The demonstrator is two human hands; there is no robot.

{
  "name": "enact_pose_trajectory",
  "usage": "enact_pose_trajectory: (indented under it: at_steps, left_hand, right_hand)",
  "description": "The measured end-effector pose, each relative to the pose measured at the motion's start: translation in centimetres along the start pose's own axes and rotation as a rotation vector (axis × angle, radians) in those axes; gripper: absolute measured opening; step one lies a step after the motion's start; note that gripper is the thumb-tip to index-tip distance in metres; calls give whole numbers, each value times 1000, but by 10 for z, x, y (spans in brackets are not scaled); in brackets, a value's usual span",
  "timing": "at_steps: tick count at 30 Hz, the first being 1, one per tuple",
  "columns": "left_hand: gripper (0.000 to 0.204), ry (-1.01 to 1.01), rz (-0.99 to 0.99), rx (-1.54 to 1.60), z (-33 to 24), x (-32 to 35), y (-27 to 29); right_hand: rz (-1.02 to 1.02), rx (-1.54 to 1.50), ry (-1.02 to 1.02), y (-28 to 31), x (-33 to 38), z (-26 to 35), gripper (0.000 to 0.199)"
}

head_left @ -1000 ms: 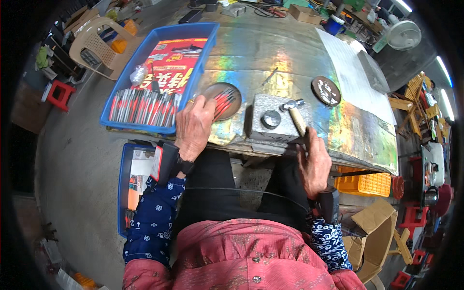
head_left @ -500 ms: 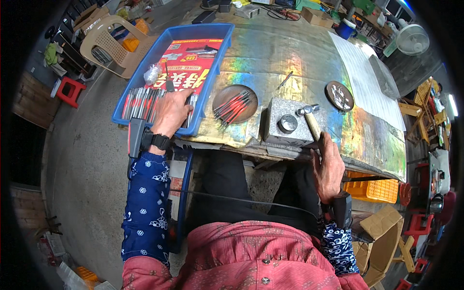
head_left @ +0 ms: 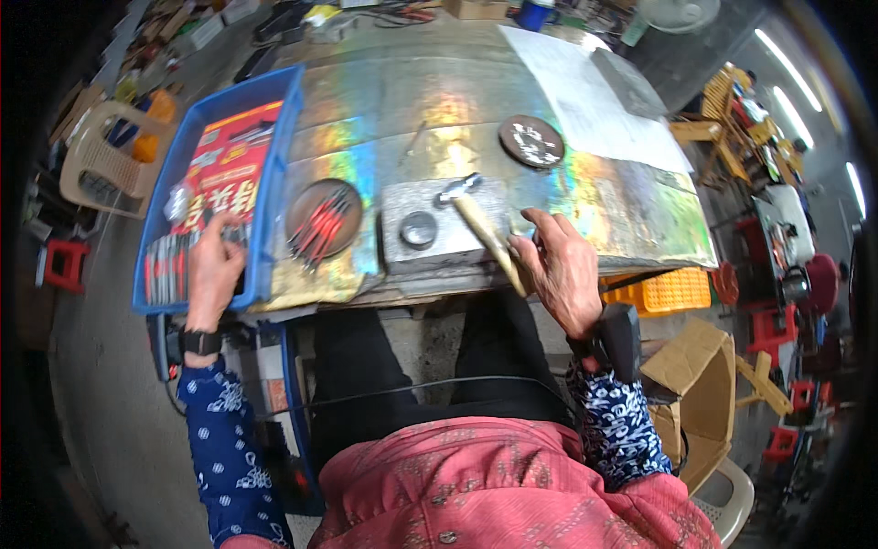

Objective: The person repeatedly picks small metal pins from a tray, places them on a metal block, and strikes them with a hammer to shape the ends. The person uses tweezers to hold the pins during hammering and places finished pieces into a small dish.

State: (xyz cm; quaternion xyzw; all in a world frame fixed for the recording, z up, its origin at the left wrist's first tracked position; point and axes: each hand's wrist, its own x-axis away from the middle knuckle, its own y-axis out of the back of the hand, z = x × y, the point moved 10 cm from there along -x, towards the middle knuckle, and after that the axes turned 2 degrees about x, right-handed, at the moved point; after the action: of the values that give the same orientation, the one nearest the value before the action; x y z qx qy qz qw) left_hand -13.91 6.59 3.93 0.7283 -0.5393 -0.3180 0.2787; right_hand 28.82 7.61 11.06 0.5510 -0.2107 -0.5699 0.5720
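Observation:
My left hand (head_left: 214,274) is inside the blue tray (head_left: 282,151), at the right end of a packed row of slim red-and-grey tools (head_left: 165,270). Its fingers are curled together, and what they hold, if anything, is hidden. My right hand (head_left: 562,274) hovers by the table's front edge, fingers bent but apart, nothing visible in them. Close to its thumb lies a hammer (head_left: 485,229), its head on a grey metal block (head_left: 439,256) and its wooden handle sticking out over the edge. A small round dark piece (head_left: 419,230) rests on the block.
Between tray and block, a round dish (head_left: 294,216) holds several red-and-grey tools (head_left: 322,227). Farther back are a dark dish (head_left: 509,137) with small pale pieces, a thin rod (head_left: 416,137) and a white sheet (head_left: 585,110). A cardboard box (head_left: 700,393) stands low at right.
The view has turned, so the table appears farther left. My right hand has come away from the hammer handle, its fingers spreading. My left hand stays in the tray, fingers more curled.

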Motion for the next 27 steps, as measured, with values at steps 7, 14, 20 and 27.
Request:
enact_pose_trajectory:
  at_steps: [7,14,20,27]
  left_hand:
    - [4,-61,105,-119,7,-3,-7]
    - [9,110,-176,298,2,4,29]
    - [10,-44,-187,501,-62,6,34]
    - [10,-59,2,769,-127,11,-25]
  right_hand:
    - [130,114,-213,-18,-25,-94,25]
    - [109,256,-268,-22,-44,-178,32]
    - [50,317,-272,-32,-62,-211,25]
    - [9,345,-155,-40,-76,-203,8]
